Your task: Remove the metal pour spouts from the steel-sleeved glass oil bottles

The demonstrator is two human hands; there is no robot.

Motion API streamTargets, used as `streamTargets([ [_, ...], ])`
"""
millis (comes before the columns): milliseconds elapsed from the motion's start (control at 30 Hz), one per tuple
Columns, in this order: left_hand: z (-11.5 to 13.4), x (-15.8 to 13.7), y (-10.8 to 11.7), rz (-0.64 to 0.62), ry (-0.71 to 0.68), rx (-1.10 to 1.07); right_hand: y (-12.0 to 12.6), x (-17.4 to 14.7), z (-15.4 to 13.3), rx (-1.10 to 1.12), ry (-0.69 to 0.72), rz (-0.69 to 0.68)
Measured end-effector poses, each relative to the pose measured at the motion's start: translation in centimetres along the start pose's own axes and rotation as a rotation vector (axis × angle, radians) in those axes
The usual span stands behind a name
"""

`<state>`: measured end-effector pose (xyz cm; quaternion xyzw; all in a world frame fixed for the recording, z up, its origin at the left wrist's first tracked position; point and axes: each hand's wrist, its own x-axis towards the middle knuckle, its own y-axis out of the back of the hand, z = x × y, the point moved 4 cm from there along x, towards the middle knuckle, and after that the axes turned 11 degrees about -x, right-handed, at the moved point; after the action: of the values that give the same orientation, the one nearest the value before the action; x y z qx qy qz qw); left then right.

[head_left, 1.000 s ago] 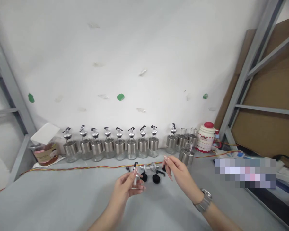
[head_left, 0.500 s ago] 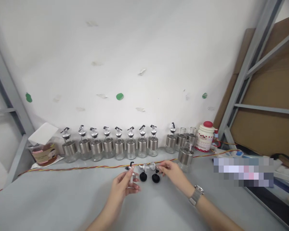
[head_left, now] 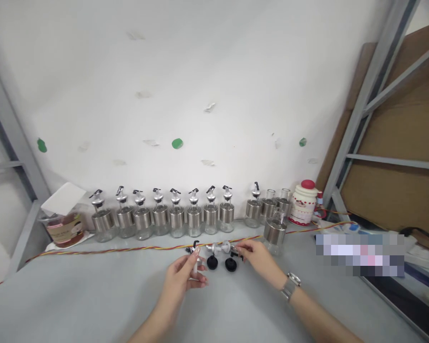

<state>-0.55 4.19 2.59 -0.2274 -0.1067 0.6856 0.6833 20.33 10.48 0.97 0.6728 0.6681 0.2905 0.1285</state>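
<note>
My left hand [head_left: 188,269] pinches a small pale pourer part [head_left: 196,267] between thumb and fingers. Just above the thumb sits a small black hooked lever [head_left: 195,244]; whether it joins that part I cannot tell. My right hand [head_left: 253,252] is closed at the fingertips on a small black lever piece [head_left: 238,256], partly hidden by the fingers. Silver pourer spouts [head_left: 220,247] lie between the hands, close to the right fingertips. In front of them, two round black stoppers [head_left: 212,262] rest on the grey table [head_left: 214,309].
Several glass bottles with steel sleeves [head_left: 177,215] and pourer tops line the wall. A bottle without a top [head_left: 274,232] stands nearer, behind my right hand. A twisted red-yellow wire [head_left: 128,249] crosses the table. A plastic tub [head_left: 65,231] is left, a white-red jar [head_left: 303,205] right.
More of the black lever piece shows beneath my right fingertips, which have shifted slightly. My left hand keeps its grip in almost the same place.
</note>
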Motion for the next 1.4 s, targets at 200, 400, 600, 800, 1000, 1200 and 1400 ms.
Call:
streamTargets([
  [200, 0.1, 0.0, -0.1, -0.021, -0.018, 0.043, 0.1, 0.1, 0.4, -0.046, 0.033, 0.034],
  [400, -0.3, -0.1, -0.1, -0.026, -0.139, 0.232, 1.1, -0.5, -1.2, -0.103, 0.057, 0.128],
  [600, -1.2, -0.4, 0.3, 0.001, -0.403, 0.647, 0.6, -3.6, -6.0, -0.290, 0.376, 0.053],
  [800, -1.2, -1.3, -1.0, -0.111, -0.492, 0.990, -1.1, -5.9, -8.2, -0.553, 0.657, -0.171],
  [1000, -1.1, -2.1, -1.9, -0.147, -0.563, 1.156, -1.4, -6.0, -8.2, -0.586, 0.651, -0.152],
  [1200, -1.7, -2.2, -1.9, -0.181, -0.618, 1.227, -2.0, -6.3, -8.3, -0.579, 0.628, -0.089],
  [1400, -1.4, -2.1, -1.8, -0.109, -0.550, 1.221, -3.1, -6.2, -7.8, -0.580, 0.550, -0.001],
])
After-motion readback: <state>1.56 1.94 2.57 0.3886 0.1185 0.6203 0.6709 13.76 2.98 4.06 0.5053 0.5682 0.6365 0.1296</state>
